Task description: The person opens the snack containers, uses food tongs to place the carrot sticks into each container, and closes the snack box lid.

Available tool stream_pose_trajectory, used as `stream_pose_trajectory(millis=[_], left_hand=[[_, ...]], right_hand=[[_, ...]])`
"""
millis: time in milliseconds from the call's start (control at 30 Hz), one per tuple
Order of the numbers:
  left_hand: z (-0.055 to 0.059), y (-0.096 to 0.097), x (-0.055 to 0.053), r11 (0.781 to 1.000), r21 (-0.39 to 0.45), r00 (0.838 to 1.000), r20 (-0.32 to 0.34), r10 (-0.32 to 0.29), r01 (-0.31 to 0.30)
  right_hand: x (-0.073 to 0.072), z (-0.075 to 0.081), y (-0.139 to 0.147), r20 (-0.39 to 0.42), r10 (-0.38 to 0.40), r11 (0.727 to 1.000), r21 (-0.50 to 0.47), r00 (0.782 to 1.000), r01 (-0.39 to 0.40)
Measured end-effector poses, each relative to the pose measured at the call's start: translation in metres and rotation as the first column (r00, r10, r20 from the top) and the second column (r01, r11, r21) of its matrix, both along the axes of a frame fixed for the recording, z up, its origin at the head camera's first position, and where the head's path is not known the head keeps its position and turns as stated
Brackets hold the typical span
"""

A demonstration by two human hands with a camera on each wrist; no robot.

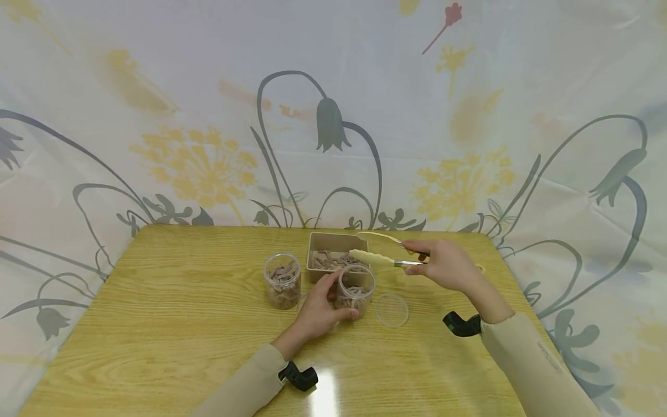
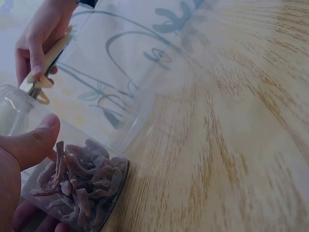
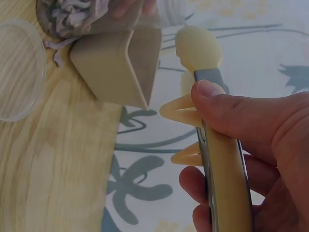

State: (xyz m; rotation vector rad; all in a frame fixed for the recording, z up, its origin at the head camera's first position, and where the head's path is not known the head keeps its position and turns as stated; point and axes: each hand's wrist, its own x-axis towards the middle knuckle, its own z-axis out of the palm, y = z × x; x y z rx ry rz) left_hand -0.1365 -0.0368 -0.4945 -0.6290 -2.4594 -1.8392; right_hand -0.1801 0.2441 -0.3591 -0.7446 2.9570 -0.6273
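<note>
My left hand [image 1: 320,310] grips a clear plastic jar [image 1: 356,288], its thumb and fingers round the side. Greyish-brown strips [image 2: 84,183] fill the lower part of this jar. In my right hand [image 1: 445,263] is a pair of tongs [image 3: 227,169] with cream-coloured tips, spread apart above the jar's right side and the beige box; I see nothing between them. Behind the held jar stands the beige rectangular box [image 1: 339,238], with more strips on its bottom. The jar hides part of the box's front.
A second clear jar [image 1: 283,284], with more strips in it, stands left of the box. One round clear lid [image 1: 392,310] lies right of the held jar. Another round clear piece shows partly behind my left hand. A patterned cloth [image 1: 333,116] hangs behind the wooden table [image 1: 182,324].
</note>
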Motion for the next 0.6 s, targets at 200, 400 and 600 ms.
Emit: stream_pose_trajectory(millis=[200,400,600], left_hand=[[0.000,0.000,0.001,1.000,0.000,1.000,0.010,-0.007,0.007],[0.000,-0.001,0.000,1.000,-0.002,1.000,0.025,-0.017,0.017],[-0.001,-0.001,-0.001,1.000,-0.009,0.999,0.023,-0.030,0.030]], right_hand=[[-0.018,-0.005,-0.015,-0.001,0.012,0.996,0.091,1.000,-0.012],[-0.035,-0.007,-0.037,0.025,0.055,0.978,0.198,0.998,-0.058],[-0.050,-0.004,-0.061,0.090,0.075,0.943,0.317,0.993,-0.100]])
